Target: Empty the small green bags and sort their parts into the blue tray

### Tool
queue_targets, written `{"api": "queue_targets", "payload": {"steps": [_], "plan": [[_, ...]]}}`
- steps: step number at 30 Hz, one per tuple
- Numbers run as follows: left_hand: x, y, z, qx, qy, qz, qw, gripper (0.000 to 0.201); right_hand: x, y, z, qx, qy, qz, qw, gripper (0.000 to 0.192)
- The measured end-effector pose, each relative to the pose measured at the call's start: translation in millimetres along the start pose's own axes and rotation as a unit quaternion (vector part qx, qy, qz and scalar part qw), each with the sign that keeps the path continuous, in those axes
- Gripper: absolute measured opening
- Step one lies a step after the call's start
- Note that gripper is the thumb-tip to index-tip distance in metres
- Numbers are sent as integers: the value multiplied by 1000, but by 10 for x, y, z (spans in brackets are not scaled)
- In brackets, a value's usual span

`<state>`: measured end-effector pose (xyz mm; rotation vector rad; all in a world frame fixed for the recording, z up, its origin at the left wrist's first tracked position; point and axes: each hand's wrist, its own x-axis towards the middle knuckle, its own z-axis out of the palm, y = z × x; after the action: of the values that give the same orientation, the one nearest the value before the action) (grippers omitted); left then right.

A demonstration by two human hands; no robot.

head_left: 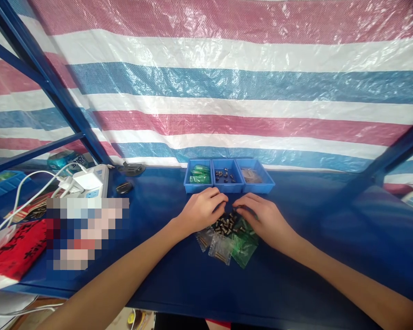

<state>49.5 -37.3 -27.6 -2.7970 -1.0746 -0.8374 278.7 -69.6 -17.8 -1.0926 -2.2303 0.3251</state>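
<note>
Centrally on the blue table (pixel 296 256), both hands rest on a pile of small dark parts (pixel 227 224) that lies between them, just in front of three blue bins. The left hand (pixel 201 211) lies palm down at the pile's left edge, fingers curled together over the nearest parts; whether any part is pinched cannot be told. The right hand (pixel 261 217) lies palm down at the pile's right edge, fingers bent and close together, tips touching the parts; a grip cannot be confirmed. Clear bags (pixel 217 245) of small parts lie just below the pile, and green bags (pixel 244 247) lie beside them, partly under the right hand. The left bin (pixel 198 176) holds green bags, the middle bin (pixel 227 176) holds loose dark parts, and the right bin (pixel 256 176) holds brownish items too small to identify. The bins touch side by side against the striped tarp (pixel 227 82). A white power strip (pixel 89 181) with cables sits well to the left, near a blue frame (pixel 55 91).
</note>
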Motion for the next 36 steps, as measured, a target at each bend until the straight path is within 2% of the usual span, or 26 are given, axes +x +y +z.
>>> {"api": "queue_targets", "payload": {"steps": [4,7,12,19,22,26,32,36], "plan": [[8,55,-6,-9,-11,31,999,19,-8,-87,3,44,51,41,997,11],[7,120,30,-27,-11,32,999,21,-38,-164,14,50,77,33,995,13],[-4,179,100,-43,15,10,999,27,-83,-225,48,39,92,33,994,13],[-15,188,66,-56,60,-5,997,23,-54,-186,24,16,101,25,994,15],[-11,196,53,-68,62,-10,996,25,-33,-150,-2,36,85,39,995,20],[-5,188,43,-74,55,-26,995,34,-5,-104,-24,113,26,97,989,23],[-7,169,27,-103,60,-27,993,33,67,-102,-79,261,-27,134,956,24],[1,202,21,-131,55,-24,990,27,67,-120,-75,313,-28,168,934,31]]}}
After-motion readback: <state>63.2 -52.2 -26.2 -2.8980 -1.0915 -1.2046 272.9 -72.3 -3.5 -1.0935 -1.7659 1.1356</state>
